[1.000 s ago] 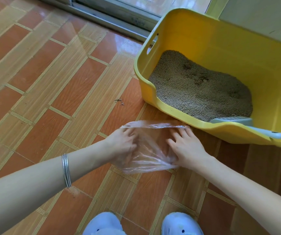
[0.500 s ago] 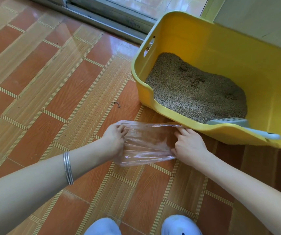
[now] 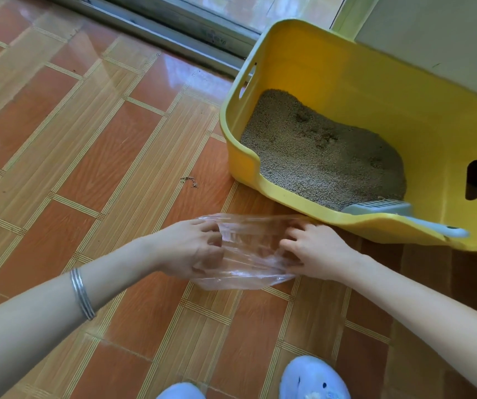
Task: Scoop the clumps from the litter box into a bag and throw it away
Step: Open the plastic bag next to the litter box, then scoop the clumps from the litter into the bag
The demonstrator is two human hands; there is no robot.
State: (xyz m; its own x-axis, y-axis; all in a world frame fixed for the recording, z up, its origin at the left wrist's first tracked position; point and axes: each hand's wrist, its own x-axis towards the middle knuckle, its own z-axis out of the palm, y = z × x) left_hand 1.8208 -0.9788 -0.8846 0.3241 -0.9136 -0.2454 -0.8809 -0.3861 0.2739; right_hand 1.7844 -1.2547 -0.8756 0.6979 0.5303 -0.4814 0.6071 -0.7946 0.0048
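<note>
Lower left: silver bracelet [image 3: 83, 293] on left forearm. Centre: left hand [image 3: 191, 249], fingers curled, grips left side of clear plastic bag [image 3: 248, 254], low over tiled floor [image 3: 58, 168]. Right hand [image 3: 315, 251], fingers curled, grips bag's right side. Upper right: yellow litter box [image 3: 346, 82] holding grey litter [image 3: 317, 159]; darker patches possibly clumps. Grey scoop [image 3: 398, 210]: head in litter, handle over box's near rim.
</note>
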